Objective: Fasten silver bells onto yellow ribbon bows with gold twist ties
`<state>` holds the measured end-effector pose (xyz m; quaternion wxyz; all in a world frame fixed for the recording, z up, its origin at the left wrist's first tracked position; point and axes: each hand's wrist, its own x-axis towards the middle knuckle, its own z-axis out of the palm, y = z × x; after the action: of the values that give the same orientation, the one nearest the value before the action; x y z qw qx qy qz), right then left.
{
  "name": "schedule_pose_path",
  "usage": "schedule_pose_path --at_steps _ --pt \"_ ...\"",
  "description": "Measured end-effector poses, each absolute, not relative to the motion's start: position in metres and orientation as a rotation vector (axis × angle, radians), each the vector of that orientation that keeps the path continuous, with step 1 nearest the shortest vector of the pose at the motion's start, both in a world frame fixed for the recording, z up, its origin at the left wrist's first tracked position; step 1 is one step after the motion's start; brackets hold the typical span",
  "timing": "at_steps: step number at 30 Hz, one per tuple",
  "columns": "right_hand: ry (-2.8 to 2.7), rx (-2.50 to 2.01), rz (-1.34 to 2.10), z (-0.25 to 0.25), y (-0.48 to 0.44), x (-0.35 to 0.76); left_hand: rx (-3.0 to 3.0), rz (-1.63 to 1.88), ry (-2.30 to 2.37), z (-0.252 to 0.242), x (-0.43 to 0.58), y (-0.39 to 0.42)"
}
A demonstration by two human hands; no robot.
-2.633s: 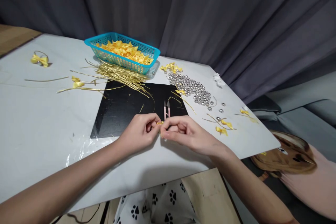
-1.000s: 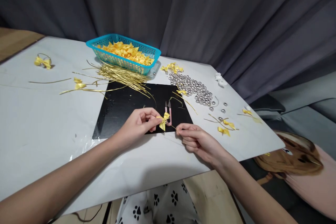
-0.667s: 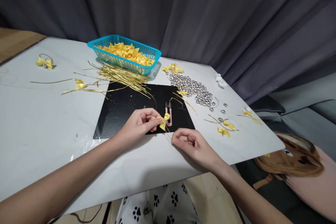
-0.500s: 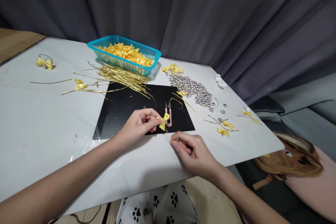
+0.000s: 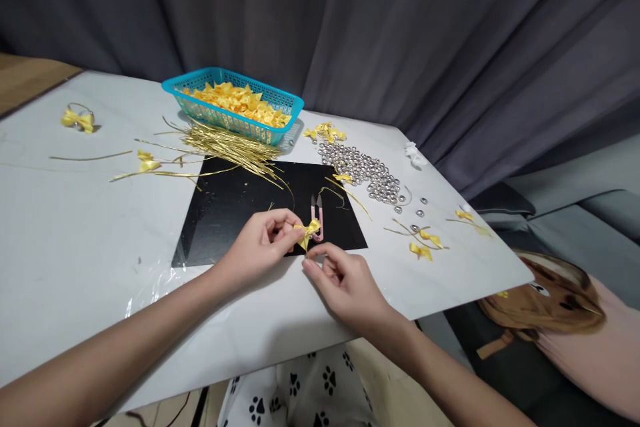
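My left hand (image 5: 263, 245) pinches a small yellow ribbon bow (image 5: 309, 231) over the near edge of a black mat (image 5: 230, 210). My right hand (image 5: 343, 280) is closed just below the bow, its fingertips pinching the thin gold wire that hangs from it. Pink thread snips (image 5: 316, 213) lie on the mat right behind the bow.
A teal basket (image 5: 230, 101) of yellow bows stands at the back, with a bundle of gold wires (image 5: 230, 145) in front of it. Silver beads (image 5: 365, 170) lie to the right. Finished bows (image 5: 423, 243) sit at right and one (image 5: 77, 118) far left. The table's near edge is close.
My right hand drew the wire out to the right and down, then came back left and up under the bow. My left hand kept its hold on the bow.
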<state>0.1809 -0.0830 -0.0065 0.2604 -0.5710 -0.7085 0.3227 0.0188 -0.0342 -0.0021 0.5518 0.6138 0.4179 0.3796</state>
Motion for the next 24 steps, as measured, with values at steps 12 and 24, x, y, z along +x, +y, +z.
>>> schedule_pose_path --at_steps 12,24 --pt "-1.459 -1.434 1.2 -0.01 -0.077 0.162 1.424 0.839 0.996 -0.002 0.022 -0.038" --pt "-1.404 -1.35 1.223 -0.01 -0.074 0.16 1.348 0.844 0.955 -0.002 0.023 -0.037"
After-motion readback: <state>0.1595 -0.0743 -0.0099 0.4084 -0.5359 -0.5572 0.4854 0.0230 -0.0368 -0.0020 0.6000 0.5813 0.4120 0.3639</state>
